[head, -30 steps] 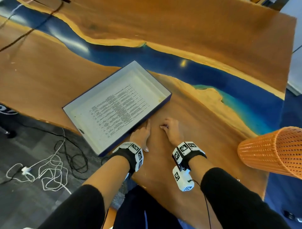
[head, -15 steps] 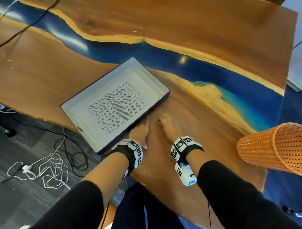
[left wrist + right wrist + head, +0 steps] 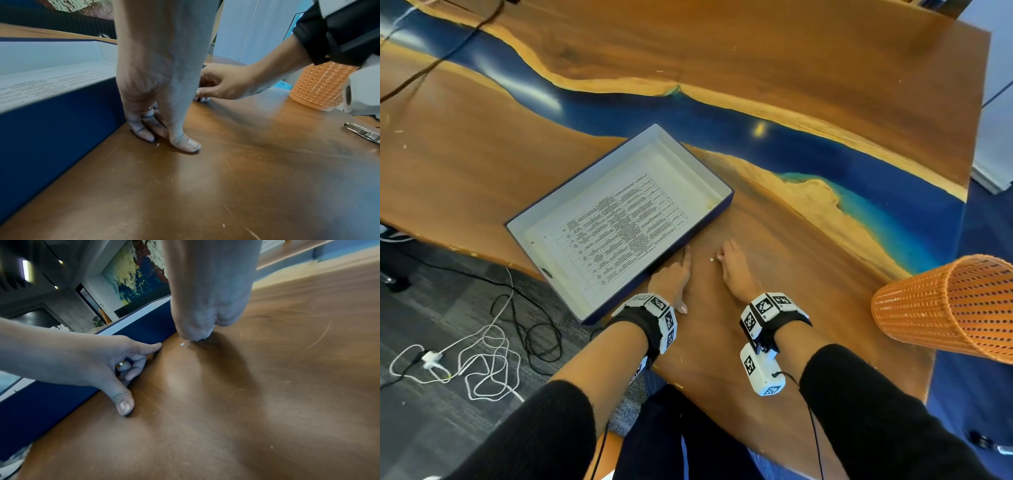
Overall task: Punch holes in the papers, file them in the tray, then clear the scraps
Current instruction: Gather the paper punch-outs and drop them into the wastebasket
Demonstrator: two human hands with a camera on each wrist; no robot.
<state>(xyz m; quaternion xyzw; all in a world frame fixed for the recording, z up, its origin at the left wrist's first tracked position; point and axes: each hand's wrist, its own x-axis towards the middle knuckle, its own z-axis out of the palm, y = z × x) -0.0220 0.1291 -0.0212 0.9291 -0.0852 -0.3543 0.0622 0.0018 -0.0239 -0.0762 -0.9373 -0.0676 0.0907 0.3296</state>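
Observation:
A navy tray [image 3: 592, 178] with white inside holds a printed paper [image 3: 619, 233] on the wooden table. My left hand [image 3: 678, 270] rests on the table against the tray's near blue wall [image 3: 51, 129]. Its index finger lies along the wall and its thumb is flat on the wood [image 3: 131, 369]. A short way to its right, my right hand [image 3: 732, 267] has its fingertips bunched on the table [image 3: 197, 334]. One small white round scrap [image 3: 711, 259] lies loose just left of those fingertips [image 3: 182, 344]. I see nothing held in either hand.
An orange mesh basket [image 3: 948, 305] lies on its side at the table's right edge. A metal hole punch [image 3: 363, 133] sits on the table to my right. White and black cables [image 3: 482, 359] lie on the floor, left of the table's near edge.
Both hands have stayed beside the tray's near wall with only small shifts. The white scrap now shows beside my right fingertips.

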